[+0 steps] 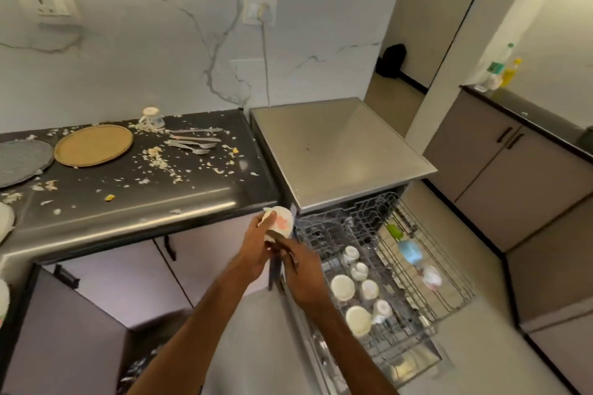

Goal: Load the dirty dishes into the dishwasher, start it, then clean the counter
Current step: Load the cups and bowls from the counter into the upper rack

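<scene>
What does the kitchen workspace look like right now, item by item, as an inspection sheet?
Surface: dark counter, strewn with food scraps.
Job's things: tan plate, grey plate, cutlery and glass mug on counter; cups in pulled-out rack.
Clutter: nothing seen beyond the scraps.
Hands: left hand grips a white cup beside the rack; right hand just below it, grip unclear.
Cables: white cable drops from wall socket behind dishwasher.
Surroundings: grey cabinets; bottles on far counter.

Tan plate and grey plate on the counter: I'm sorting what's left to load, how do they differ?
The tan plate is plain and wholly visible; the grey plate looks textured and is cropped at the left edge. The tan plate lies nearer the forks than the grey plate. Both lie flat on the counter.
</scene>
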The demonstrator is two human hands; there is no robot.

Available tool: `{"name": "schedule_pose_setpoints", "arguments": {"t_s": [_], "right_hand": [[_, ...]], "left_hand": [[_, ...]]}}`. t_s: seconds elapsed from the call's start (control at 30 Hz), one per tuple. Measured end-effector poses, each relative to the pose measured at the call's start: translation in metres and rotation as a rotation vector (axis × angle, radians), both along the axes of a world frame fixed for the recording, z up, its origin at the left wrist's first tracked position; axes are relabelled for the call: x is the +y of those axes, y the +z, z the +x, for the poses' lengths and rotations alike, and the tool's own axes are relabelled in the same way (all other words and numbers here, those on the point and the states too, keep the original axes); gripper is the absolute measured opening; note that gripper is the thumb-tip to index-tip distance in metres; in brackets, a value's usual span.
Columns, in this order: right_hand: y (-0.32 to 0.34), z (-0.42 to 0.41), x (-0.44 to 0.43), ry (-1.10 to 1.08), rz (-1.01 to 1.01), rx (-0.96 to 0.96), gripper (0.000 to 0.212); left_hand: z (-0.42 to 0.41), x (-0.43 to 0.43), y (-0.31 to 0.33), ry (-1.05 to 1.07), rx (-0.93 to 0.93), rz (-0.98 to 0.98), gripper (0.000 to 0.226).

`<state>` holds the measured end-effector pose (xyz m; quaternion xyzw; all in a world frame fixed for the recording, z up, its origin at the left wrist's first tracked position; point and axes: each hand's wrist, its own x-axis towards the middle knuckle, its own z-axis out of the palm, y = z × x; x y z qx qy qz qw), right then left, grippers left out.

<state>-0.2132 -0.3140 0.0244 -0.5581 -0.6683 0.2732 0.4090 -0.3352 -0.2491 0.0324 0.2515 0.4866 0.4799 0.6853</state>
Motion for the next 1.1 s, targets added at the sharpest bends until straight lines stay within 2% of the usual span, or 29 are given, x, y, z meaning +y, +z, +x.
{"name": "schedule_pose_setpoints", "arguments": {"t_s": [0.07,0.13,0.27,0.37,0.47,0.63,0.73,0.77,0.83,0.93,1.0,1.1], "right_hand": [[-0.009,0.044,-0.023,-0.086,0.042,0.092,0.025],[-0.023,0.084,-0.035,-0.147,0.022,0.103,0.026],[-0.039,0.154,-0.057,-0.01,-0.133,0.107,0.056],[-0.044,0.194,-0.066,0.123,-0.249,0.085,0.053],[-0.045,0.22,-0.069,0.171,-0.345,0.037,0.062],[-0.048,0.238,-0.066,0.153,-0.334,0.097,0.061],[-0.049,0.252,-0.052,0.073,-0.352,0.11,0.059],[-0.052,0.259,-0.046,0.042,-0.354,0.103,0.059],[-0.055,0.275,-0.033,-0.016,-0.339,0.066,0.058],[-0.065,0.305,-0.009,-0.085,-0.348,0.033,0.057],[-0.074,0.322,0.008,-0.105,-0.354,0.007,0.063],[-0.086,0.334,0.039,-0.136,-0.407,0.017,0.071]], "left_hand": [[0.033,-0.022,-0.01,-0.051,-0.01,-0.014,0.045],[0.065,-0.046,-0.024,-0.151,0.005,-0.037,0.05],[0.132,-0.094,-0.047,-0.212,0.058,-0.126,0.049],[0.164,-0.117,-0.055,-0.212,0.037,-0.157,0.048],[0.175,-0.127,-0.061,-0.221,0.055,-0.169,0.048],[0.197,-0.116,-0.07,-0.287,0.142,-0.128,0.056],[0.209,-0.084,-0.077,-0.426,0.312,-0.061,0.076],[0.213,-0.071,-0.079,-0.473,0.361,-0.013,0.077],[0.217,-0.04,-0.08,-0.547,0.499,0.099,0.063],[0.215,0.024,-0.079,-0.635,0.96,0.38,0.039],[0.214,0.067,-0.075,-0.659,1.187,0.575,0.039],[0.214,0.128,-0.07,-0.66,1.398,0.764,0.048]]}}
